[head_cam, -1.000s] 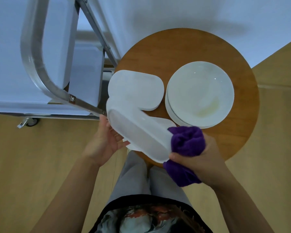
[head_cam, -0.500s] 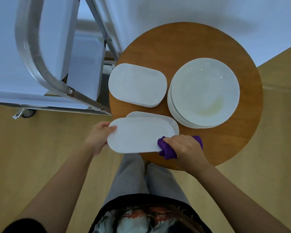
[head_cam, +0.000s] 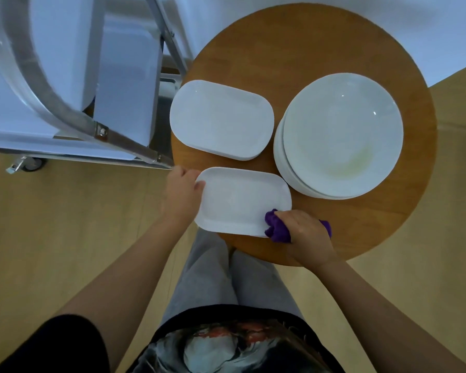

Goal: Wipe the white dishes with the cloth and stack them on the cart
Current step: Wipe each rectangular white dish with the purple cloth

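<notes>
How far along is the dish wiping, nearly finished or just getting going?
Early, by the look of it. No wiped dish is visible on the cart. In hand: the left hand holds a platter while the right hand presses the cloth on its corner. Left: another platter and the stacked plates on the table.

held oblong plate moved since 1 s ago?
Yes. The held oblong plate came down from tilted over the round table's near edge to lie flat there.
</notes>
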Demonstrator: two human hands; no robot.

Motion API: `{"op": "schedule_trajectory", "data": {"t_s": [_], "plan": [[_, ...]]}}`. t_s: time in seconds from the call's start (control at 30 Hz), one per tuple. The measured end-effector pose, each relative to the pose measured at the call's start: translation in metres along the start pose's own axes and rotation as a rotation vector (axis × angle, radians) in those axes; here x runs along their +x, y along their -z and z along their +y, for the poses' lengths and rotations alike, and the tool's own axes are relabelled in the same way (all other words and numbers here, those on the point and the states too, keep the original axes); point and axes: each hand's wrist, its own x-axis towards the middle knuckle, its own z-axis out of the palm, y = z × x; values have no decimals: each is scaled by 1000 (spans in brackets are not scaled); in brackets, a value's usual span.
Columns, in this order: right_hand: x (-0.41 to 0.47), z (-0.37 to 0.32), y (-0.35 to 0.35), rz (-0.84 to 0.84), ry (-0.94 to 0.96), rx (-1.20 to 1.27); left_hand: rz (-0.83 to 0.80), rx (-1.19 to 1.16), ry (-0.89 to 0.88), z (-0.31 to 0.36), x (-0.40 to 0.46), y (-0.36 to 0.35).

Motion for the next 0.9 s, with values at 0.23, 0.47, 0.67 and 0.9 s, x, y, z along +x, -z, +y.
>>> {"op": "schedule_trajectory", "data": {"t_s": [0.23,0.47,0.67,0.9], "plan": [[11,-27,11,-14,-201,193,-230,202,-79,-5,15,-1],[54,-96,29,295,-469,889,146,-281,328,12,76,42],[79,-114,34,378,-537,860,50,-62,202,14,108,58],[84,-118,48,346,-739,1324,3,-33,258,16,110,59]]}}
